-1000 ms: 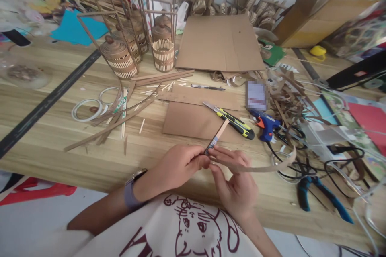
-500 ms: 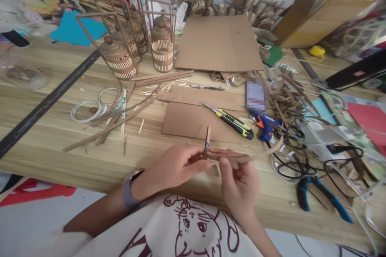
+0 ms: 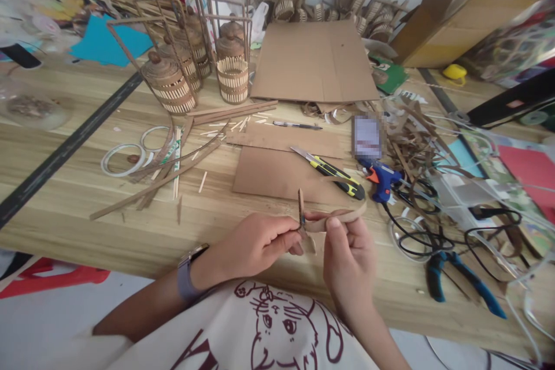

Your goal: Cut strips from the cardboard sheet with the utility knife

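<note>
My left hand (image 3: 255, 243) pinches a short flat stick (image 3: 300, 208) that stands nearly upright above the table's front edge. Just to its right, my right hand (image 3: 349, 257) is closed on a thin brown strip (image 3: 347, 217), which bends up and away to the right from the stick. The two hands almost touch where stick and strip meet. A yellow and black utility knife (image 3: 333, 172) lies on a cardboard sheet (image 3: 269, 173) just beyond them.
A blue glue gun (image 3: 381, 176) and blue-handled pliers (image 3: 459, 280) lie to the right among cables and strip offcuts. Small woven baskets (image 3: 171, 81) in frames stand at the back left, beside a large cardboard sheet (image 3: 314, 60). Tape rings (image 3: 124, 157) and loose strips (image 3: 160, 176) lie left.
The stick has turned from leaning right to nearly upright. My right hand has risen and bent the strip inward, so its free end has swung left toward the hands.
</note>
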Demonstrator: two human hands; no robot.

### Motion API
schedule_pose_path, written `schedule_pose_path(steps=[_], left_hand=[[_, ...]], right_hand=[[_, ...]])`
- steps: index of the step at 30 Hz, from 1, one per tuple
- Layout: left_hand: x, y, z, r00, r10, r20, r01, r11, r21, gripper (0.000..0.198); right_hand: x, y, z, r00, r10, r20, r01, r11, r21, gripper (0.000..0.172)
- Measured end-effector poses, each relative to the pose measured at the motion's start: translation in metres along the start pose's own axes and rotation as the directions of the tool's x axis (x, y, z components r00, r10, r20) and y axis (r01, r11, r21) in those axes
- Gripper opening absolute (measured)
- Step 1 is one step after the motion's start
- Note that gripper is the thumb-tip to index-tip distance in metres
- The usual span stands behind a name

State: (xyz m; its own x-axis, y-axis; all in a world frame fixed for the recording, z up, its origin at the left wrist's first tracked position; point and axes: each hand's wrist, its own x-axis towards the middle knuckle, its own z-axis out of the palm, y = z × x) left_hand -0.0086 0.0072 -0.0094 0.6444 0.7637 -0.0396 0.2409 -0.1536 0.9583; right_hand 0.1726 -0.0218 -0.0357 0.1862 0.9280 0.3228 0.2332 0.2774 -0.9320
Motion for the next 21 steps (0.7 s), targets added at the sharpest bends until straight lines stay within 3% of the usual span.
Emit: schedule_pose_path(steps=[3, 7, 13, 15, 18, 21], left_hand=[[0.0013, 0.0007, -0.0036, 0.998, -0.049, -0.034, 0.05, 0.998, 0.026, 0.032], [0.0039, -0.0001, -0.0022, 0.989, -0.11, -0.096, 0.117, 0.99, 0.073, 0.032], [0.0033, -0.0001, 0.0047, 0.988, -0.085, -0.127, 0.105, 0.982, 0.159, 0.035], [0.0018, 0.0011, 0.0045, 0.992, -0.069, -0.11, 0.083, 0.988, 0.13, 0.035], [-0.0004, 0.0035, 0.0019, 0.999, -0.033, -0.025, 0.033, 0.999, 0.027, 0.032], [-0.0007, 0.0044, -0.0005, 0.999, -0.049, -0.006, 0.049, 0.998, -0.045, 0.031]], right_hand=[[-0.0017, -0.001, 0.0015, 0.997, -0.079, -0.002, 0.078, 0.997, -0.011, 0.011], [-0.0046, 0.0012, 0.0004, 0.955, -0.272, 0.116, 0.285, 0.95, -0.123, 0.011], [0.0014, 0.0017, -0.0037, 0.836, -0.504, 0.215, 0.546, 0.731, -0.41, 0.02], [0.0022, -0.0001, -0.0034, 0.863, -0.473, 0.179, 0.503, 0.774, -0.385, 0.017], [0.0015, -0.0027, -0.001, 0.974, -0.226, 0.016, 0.225, 0.955, -0.196, 0.009], [-0.001, -0.0037, 0.0019, 0.998, -0.054, -0.036, 0.053, 0.998, -0.027, 0.014]])
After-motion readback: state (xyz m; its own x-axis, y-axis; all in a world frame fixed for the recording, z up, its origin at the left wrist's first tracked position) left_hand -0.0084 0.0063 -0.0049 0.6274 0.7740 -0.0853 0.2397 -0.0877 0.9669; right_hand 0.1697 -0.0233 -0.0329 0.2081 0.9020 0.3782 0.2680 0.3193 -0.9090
